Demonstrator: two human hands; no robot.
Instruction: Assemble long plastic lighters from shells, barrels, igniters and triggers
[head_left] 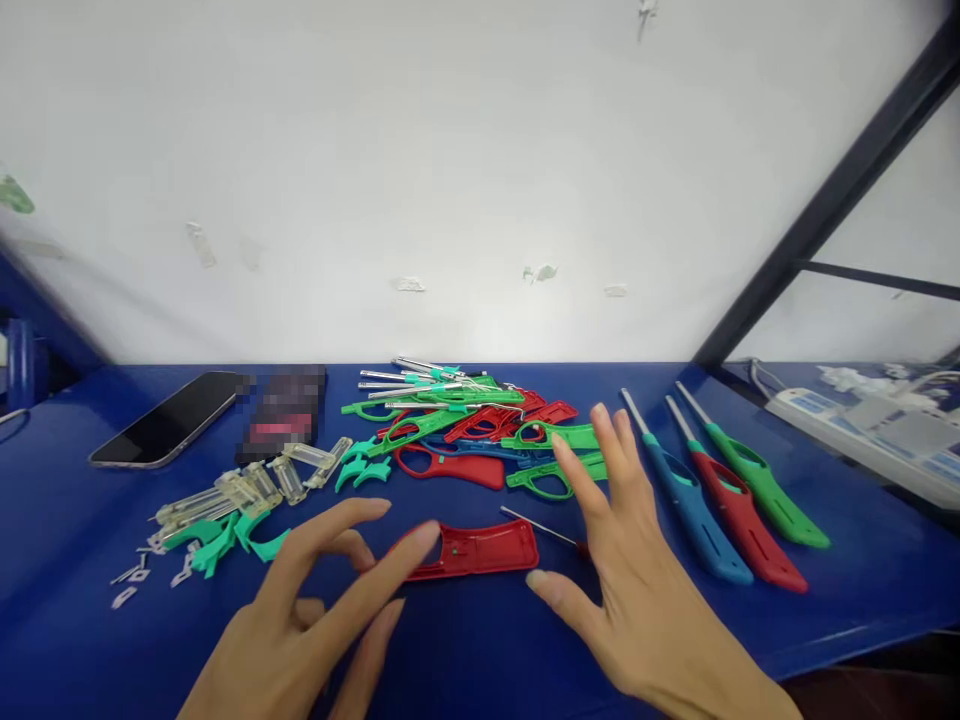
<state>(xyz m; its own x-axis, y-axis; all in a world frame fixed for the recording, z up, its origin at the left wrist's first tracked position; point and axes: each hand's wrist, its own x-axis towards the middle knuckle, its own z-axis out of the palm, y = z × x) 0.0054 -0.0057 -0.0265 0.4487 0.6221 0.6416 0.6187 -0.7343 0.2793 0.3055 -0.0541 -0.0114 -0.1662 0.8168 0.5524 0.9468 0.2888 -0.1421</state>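
A red half-shell of a long-necked lighter handle (pixel 491 550) lies hollow side up on the blue table, its loop end partly hidden by my left hand. My left hand (pixel 307 610) is over that end with its fingers curved and apart; whether a fingertip touches the shell I cannot tell. My right hand (pixel 619 550) hovers open with spread fingers, right of the shell, and holds nothing. Beside it a thin metal rod (pixel 536 525), like a screwdriver shaft, runs under the hand, which hides its dark reddish end.
Behind lies a pile of red, green and blue half-shells (pixel 465 470) with metal lighter tubes (pixel 420 385). Clear fuel tanks (pixel 277 480), teal triggers (pixel 217 545) and tiny metal pieces (pixel 131 575) are left, near a phone (pixel 169 420). Assembled lighters (pixel 742 500) and a power strip (pixel 862 440) are right.
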